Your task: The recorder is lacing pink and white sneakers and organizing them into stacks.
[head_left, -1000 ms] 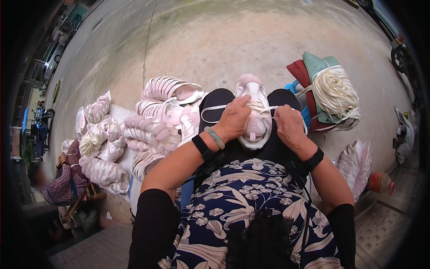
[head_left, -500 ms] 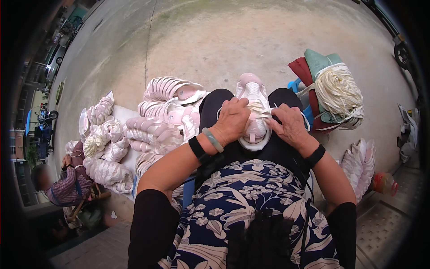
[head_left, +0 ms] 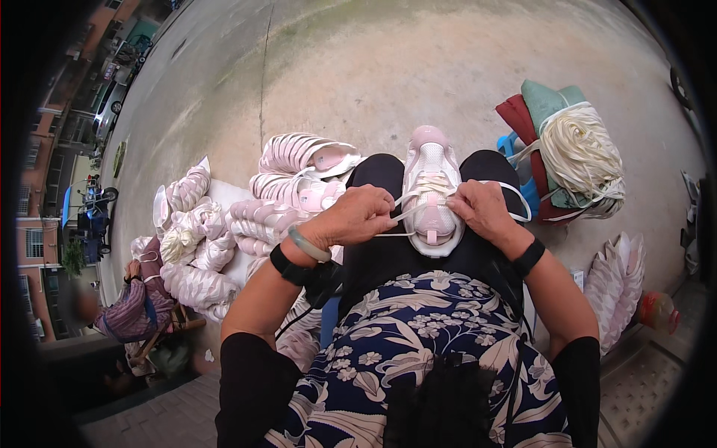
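- Pink shoe (head_left: pixel 431 190) lies toe-away on the seated person's lap, resting across the black-clad knees, near the middle of the lap.
- Left hand (head_left: pixel 357 216) is closed at the shoe's left side, fingers pressed together pinching a white lace (head_left: pixel 407 213) that runs to the eyelets.
- Right hand (head_left: pixel 484 209) is closed at the shoe's right side, fingertips pinching the other run of the same lace; a loop of lace trails off past this hand over the right knee.
- The exact fingertip contact on both hands is partly hidden by the knuckles; which eyelet the lace passes through cannot be made out.
- Heel of the shoe is partly covered by the hands and lace.
- Pile of pink shoes (head_left: pixel 246 220) lies on the ground just left of the lap; its lower part is hidden behind the left forearm.
- Bundle of white laces (head_left: pixel 581 153) rests on folded cloths to the right of the knees.
- More shoes (head_left: pixel 616 287) lie at the right, partly cut off by the right arm.
- Another person (head_left: pixel 131 310) sits at the lower left, blurred and partly in shadow.
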Tool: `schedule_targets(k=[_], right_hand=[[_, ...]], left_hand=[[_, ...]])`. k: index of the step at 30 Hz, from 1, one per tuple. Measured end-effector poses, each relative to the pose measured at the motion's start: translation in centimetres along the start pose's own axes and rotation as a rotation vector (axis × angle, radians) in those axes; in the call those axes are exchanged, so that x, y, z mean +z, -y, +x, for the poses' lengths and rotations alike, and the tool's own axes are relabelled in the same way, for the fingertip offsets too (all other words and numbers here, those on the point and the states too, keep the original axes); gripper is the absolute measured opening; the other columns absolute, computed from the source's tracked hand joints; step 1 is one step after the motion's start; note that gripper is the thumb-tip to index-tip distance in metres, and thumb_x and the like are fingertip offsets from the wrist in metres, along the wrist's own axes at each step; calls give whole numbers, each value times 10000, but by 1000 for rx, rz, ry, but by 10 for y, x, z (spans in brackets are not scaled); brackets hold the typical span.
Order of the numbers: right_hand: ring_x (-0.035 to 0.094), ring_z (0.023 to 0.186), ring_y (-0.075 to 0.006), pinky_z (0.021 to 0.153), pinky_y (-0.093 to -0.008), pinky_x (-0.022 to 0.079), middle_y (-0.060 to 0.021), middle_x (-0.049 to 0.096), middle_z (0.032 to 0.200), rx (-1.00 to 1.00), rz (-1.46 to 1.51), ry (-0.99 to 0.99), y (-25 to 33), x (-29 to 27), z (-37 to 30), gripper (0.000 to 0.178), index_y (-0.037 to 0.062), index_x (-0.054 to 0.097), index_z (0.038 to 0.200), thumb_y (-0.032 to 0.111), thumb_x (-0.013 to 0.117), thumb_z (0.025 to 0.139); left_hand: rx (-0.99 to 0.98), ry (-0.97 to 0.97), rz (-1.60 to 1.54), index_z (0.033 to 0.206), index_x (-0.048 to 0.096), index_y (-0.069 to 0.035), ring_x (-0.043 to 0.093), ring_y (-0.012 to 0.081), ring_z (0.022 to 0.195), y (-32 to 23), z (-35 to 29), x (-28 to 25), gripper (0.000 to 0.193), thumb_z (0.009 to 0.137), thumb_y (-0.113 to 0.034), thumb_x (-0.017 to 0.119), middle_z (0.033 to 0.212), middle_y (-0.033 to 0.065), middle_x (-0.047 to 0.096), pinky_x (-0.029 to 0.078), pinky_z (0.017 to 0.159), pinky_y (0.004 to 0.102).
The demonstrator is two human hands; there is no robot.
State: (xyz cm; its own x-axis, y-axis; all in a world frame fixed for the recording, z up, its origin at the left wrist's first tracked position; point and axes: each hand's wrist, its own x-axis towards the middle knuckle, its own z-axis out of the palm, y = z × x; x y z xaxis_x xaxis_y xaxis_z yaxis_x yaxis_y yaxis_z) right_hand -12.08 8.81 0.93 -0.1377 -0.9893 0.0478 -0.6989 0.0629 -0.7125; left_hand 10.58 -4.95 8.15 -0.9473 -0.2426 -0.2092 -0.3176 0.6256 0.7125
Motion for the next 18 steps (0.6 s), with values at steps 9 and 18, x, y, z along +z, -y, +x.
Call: schedule_targets(k=[9,18], right_hand=[[513,656,-291,631,-382,337,-87,525,668,82,-49,55,-15,-53,-34,223,68,534,668,254,610,764],[504,683,-304,616,-411,344,-92,503,693,278,-635,-161,-144,-110,-153,191,73,493,711,203,627,751]], left_hand=[[11,-54,-69,644,550,-31,517,241,956,-18,15,-16,300,701,-260,734,1076,108,559,403,800,332],[103,-416,209,754,534,-49,529,314,908,16,51,41,145,648,-78,628,964,121,570,421,773,386]])
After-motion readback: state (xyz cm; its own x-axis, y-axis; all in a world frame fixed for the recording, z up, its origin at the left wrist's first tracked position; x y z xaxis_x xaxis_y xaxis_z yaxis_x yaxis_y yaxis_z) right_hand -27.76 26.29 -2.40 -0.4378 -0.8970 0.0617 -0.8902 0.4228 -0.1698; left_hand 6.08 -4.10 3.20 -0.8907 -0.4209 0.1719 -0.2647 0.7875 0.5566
